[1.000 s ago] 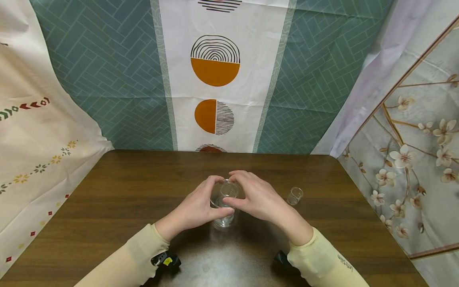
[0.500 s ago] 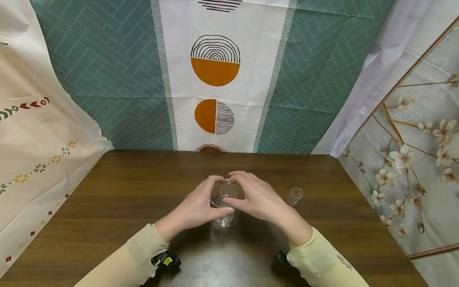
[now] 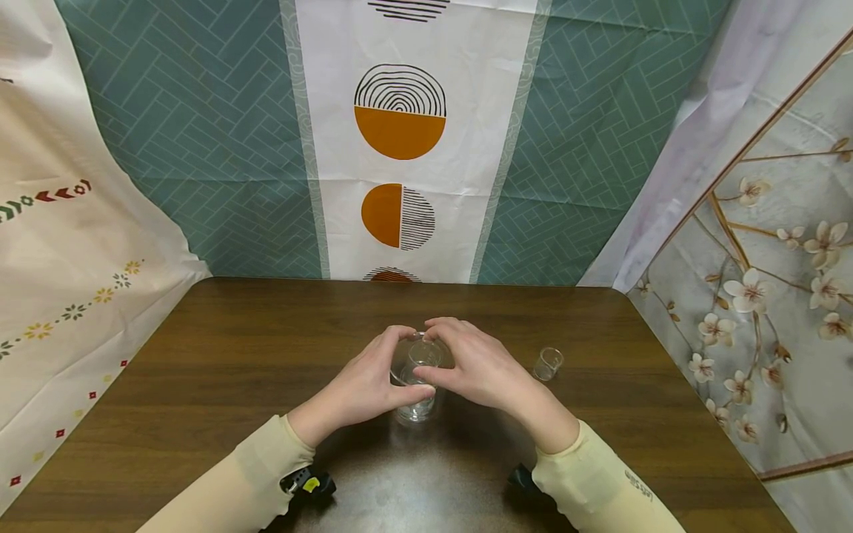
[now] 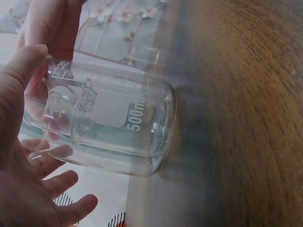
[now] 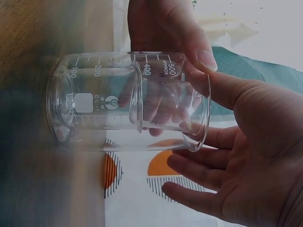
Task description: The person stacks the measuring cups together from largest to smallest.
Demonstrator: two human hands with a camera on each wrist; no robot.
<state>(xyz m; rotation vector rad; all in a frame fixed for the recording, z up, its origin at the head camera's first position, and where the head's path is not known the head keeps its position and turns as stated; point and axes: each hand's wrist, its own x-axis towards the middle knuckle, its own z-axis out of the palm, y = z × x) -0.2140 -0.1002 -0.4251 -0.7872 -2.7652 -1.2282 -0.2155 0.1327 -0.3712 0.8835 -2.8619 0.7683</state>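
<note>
1. Two hands cover parts of the rim of the big beaker [image 4: 111, 111], which stands at the middle of the table [image 3: 280, 333].
2. The inner beaker [image 3: 425, 353] is inside its mouth, partly hidden by fingers; glass seen through glass blurs its outline. In the wrist views its base shows well short of the big beaker's base.
3. Print on the big beaker is only partly legible: a large "500m" in the left wrist view, and 100, 200, 400 and 500 in the right.
4. The small beaker [image 3: 549, 364] stands farther right, well apart, its markings too faint to read.
5. The left hand [image 3: 365, 383] arches in from the left, holding the big beaker near its rim between a near thumb and a far index finger; other fingers spread free.
6. The right hand [image 3: 481, 366] arches in from the right, thumb and index finger over the mouth, pinching the inner beaker near its rim; exact contact is hard to see.
7. Pale yellow sleeves [image 3: 603, 485], cut off at the near edge, partly hide dark devices [image 3: 308, 483].
8. All three beakers are clear, round glass; the table is dark, grained wood, glossy on the near side.
9. Far off hangs green cloth [image 3: 206, 133] with herringbone lines, its lowest orange disc cut off by the table.
</note>
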